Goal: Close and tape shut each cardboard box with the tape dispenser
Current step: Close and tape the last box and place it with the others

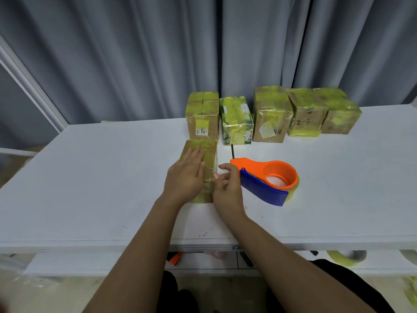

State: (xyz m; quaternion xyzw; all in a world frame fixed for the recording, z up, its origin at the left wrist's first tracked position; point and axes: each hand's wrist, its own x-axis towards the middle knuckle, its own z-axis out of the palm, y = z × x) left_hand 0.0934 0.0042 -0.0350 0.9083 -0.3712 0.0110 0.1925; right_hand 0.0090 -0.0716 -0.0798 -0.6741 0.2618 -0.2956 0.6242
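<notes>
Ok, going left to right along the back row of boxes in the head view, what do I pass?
Tall brown box with a white label → green printed box → brown box with a clear sticker → box marked "2-2" → rightmost taped box.

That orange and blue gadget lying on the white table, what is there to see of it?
The orange and blue plastic tape dispenser lies on its side on the white table, right of the taped cardboard box under the person's left hand. An orange ring holds a roll of yellowish clear tape; a blue guard runs along its near edge, and the orange nose points toward the box. The right hand sits against its nose end, with curled fingers apparently touching it.
</notes>
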